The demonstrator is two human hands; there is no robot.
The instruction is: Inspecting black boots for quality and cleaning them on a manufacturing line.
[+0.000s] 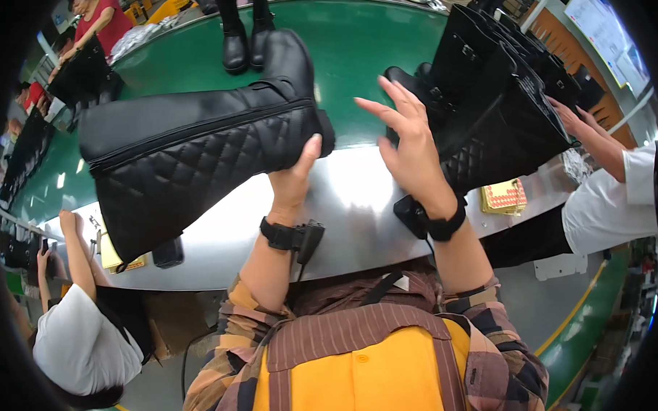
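Observation:
My left hand [292,179] grips a tall black boot [196,134] near its heel, the thumb pressed on the side. The boot lies sideways in the air, its shaft to the left and its toe pointing away from me. A long zip runs along the shaft, closed, above a quilted panel. My right hand [412,144] is raised to the right of the boot, fingers spread, holding nothing. Just beyond it on the right stand more black quilted boots [485,120]. Each of my wrists wears a black strap with a small box on it.
A green work surface [359,38] with a metal edge [345,241] lies before me. Another pair of boots [236,49] stands at the far side. Yellow cards [504,197] lie on the metal at right, a dark phone-like object [168,252] at left. Co-workers sit on both sides.

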